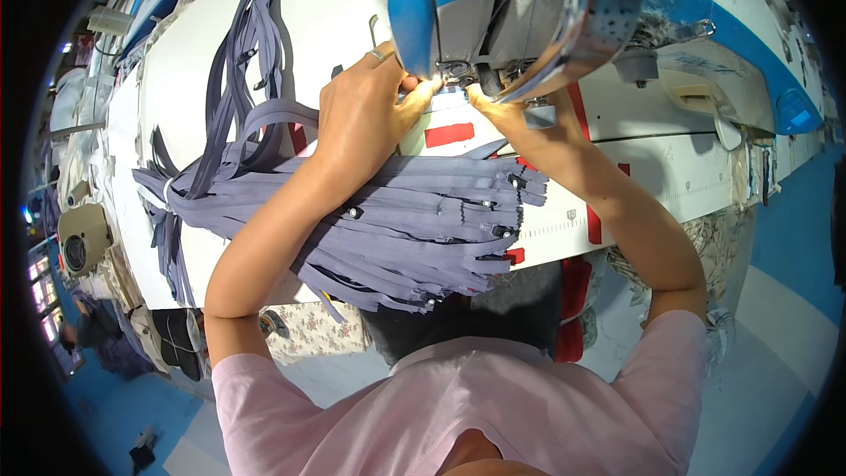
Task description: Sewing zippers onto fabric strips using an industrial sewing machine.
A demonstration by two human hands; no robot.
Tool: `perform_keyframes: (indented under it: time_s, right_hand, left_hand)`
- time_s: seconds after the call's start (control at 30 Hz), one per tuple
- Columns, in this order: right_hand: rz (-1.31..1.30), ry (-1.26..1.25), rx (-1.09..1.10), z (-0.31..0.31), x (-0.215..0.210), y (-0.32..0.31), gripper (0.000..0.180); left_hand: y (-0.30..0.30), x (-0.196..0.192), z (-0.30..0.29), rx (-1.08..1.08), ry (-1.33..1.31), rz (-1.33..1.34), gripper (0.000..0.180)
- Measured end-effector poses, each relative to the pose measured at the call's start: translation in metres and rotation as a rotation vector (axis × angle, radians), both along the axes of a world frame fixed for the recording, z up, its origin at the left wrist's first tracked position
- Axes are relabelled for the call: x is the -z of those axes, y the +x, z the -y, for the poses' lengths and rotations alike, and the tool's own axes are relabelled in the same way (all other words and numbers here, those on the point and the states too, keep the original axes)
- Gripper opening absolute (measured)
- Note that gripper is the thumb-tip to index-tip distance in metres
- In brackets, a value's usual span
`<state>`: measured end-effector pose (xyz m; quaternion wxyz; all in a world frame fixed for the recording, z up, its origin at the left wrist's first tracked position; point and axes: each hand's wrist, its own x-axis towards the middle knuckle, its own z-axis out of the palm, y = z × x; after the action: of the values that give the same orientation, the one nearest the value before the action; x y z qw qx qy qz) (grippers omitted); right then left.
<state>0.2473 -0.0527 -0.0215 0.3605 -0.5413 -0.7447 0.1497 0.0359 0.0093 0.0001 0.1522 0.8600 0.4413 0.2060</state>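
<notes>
My left hand, a ring on one finger, is closed with its thumb and fingertips together at the left of the presser foot. A grey zipper loops up from the pile and passes behind this hand. From the other side my right hand has its thumb beside the foot; its other fingers are curled and partly hidden by the sewing machine. What the fingertips pinch is too small to make out. Under my left forearm lies a tied bundle of grey zippers, with several small metal sliders.
More zipper ends stretch toward the far left of the white machine table. Red tape and a printed ruler mark the tabletop. A floral cloth hangs below its near edge. Another machine head stands at left.
</notes>
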Motion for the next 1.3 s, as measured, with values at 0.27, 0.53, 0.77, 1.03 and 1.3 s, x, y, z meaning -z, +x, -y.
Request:
perform_keyframes:
  time_s: [0.27,0.53,0.77,1.03,1.3]
  right_hand:
    - [0.077,0.024,-0.033,-0.007,0.007,0.003,0.016]
    - [-0.145,0.089,-0.024,-0.001,-0.010,-0.002,0.008]
    - [0.042,0.138,-0.105,-0.006,0.018,0.008,0.012]
    - [-0.082,0.172,-0.058,-0.001,0.017,0.009,0.022]
    - [-0.080,0.183,0.001,-0.006,-0.002,0.001,0.019]
  left_hand:
    - [0.002,-0.003,0.002,-0.026,-0.026,-0.022,0.020]
    - [-0.003,0.004,-0.002,-0.006,0.012,-0.076,0.020]
    - [0.001,-0.001,-0.001,-0.004,0.003,-0.036,0.020]
    - [0.001,0.000,-0.002,-0.006,-0.033,-0.023,0.021]
    - [0.003,-0.001,-0.003,-0.039,-0.077,-0.023,0.022]
